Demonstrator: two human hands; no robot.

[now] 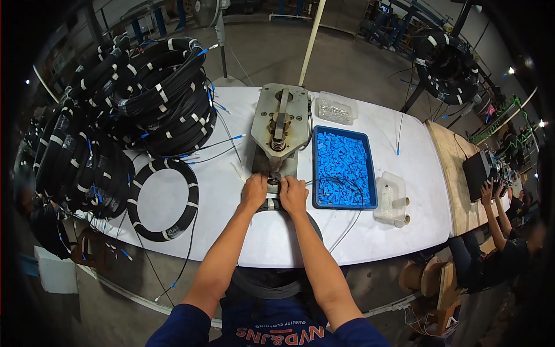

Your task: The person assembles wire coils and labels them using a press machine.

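Coil (271, 205) overhangs the surface's (425, 191) near edge. Left hand (255, 191) and right hand (293, 194) curl at the press (281, 121) (contents unclear).

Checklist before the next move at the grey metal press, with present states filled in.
1. Left hand at the grey metal press, lower front: ok.
2. Right hand there too: ok.
3. Fingers clear of the tooling: cannot tell, they're very close.
4. Part seated between hands: cannot tell, hidden.
5. Rectangular blue plastic tray stocked with small blue pieces: ok.
6. Black cable coil with white bands, left, apart from press: ok.
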